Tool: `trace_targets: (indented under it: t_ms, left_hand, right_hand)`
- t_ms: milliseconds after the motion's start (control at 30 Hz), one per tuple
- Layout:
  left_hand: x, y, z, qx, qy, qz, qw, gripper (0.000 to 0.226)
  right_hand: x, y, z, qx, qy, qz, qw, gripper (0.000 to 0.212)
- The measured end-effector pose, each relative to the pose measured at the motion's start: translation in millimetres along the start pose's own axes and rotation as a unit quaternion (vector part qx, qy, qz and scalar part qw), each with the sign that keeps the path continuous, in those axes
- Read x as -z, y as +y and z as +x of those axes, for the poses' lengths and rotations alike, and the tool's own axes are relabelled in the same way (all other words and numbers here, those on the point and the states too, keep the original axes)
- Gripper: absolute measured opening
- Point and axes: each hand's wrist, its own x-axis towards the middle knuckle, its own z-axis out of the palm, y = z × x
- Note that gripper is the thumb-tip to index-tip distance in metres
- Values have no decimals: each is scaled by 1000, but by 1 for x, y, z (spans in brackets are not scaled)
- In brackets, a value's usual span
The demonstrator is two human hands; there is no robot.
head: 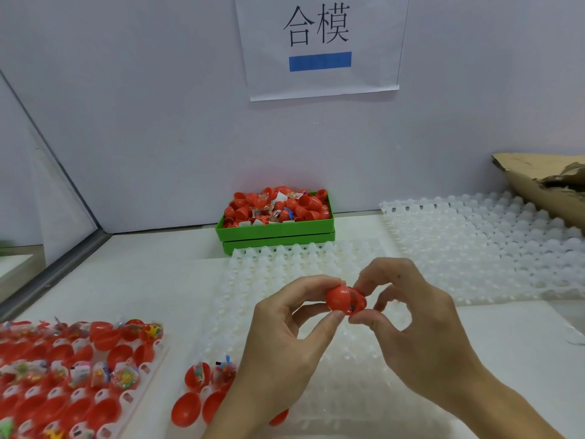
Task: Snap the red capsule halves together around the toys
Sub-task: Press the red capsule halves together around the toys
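**Red capsule held between both hands**

The round red plastic capsule [345, 301] sits above the clear moulded plastic tray [285, 267], gripped from both sides. The left hand [285, 337] pinches one half between thumb and fingertips; the right hand [421, 331] pinches the other, its fingers curled around it. A small bagged toy shows at the seam. Behind the tray stands a green plastic box [275, 229] heaped with red halves and toy packets. Left of the tray lie racks of open red halves [72, 381], some holding toys.

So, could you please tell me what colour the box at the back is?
The box is bright green, seen clearly in the head view.
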Motion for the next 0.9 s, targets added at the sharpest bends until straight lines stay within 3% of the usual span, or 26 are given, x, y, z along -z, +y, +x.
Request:
trace_targets:
  t_ms: [300, 433, 567, 667, 900]
  left_hand:
    - [0, 1, 0, -2, -21, 39, 999, 30]
    - [1, 4, 1, 9, -25, 20, 999, 32]
    - [2, 6, 4, 32, 4, -52, 998, 31]
    - [2, 7, 4, 34, 13, -77, 996, 35]
    - [2, 8, 3, 44, -1, -61, 997, 32]
  right_hand:
    - [1, -1, 1, -20, -7, 30, 999, 73]
    - [2, -2, 3, -18, 0, 51, 999, 63]
    - [2, -3, 5, -41, 1, 158, 986, 42]
    - [1, -3, 5, -58, -8, 217, 974, 40]
    - [1, -1, 4, -63, 3, 143, 988, 45]
